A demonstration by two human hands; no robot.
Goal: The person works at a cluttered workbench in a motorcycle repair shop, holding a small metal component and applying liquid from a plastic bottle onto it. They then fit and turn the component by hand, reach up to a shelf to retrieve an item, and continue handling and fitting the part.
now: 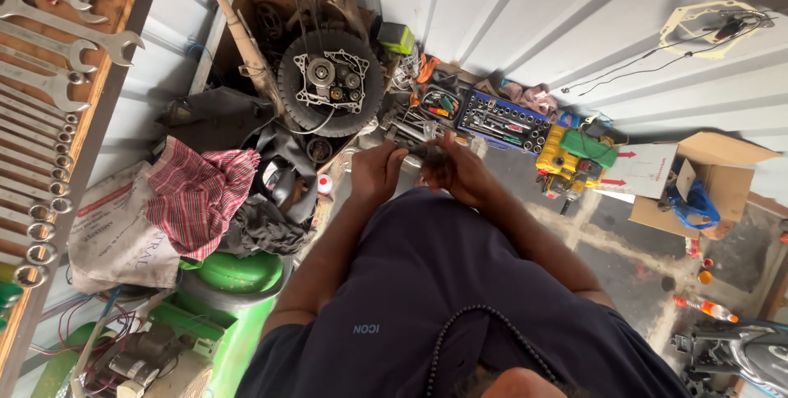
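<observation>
My left hand [377, 170] and my right hand [456, 170] are both raised in front of my dark shirt, close together. Between them they grip a small dark metal part [421, 152]; what it is exactly I cannot tell. Both hands have their fingers curled around it. Just beyond the hands lies a pile of loose metal tools [410, 125] on the floor.
A wheel with an engine cover [330, 80] stands against the corrugated white wall. A blue socket set tray [502, 121], a yellow tool case [568, 162] and an open cardboard box [706, 180] lie right. Wrenches [49, 78] hang on the left board. Cloths [201, 193] cover green machinery [238, 275].
</observation>
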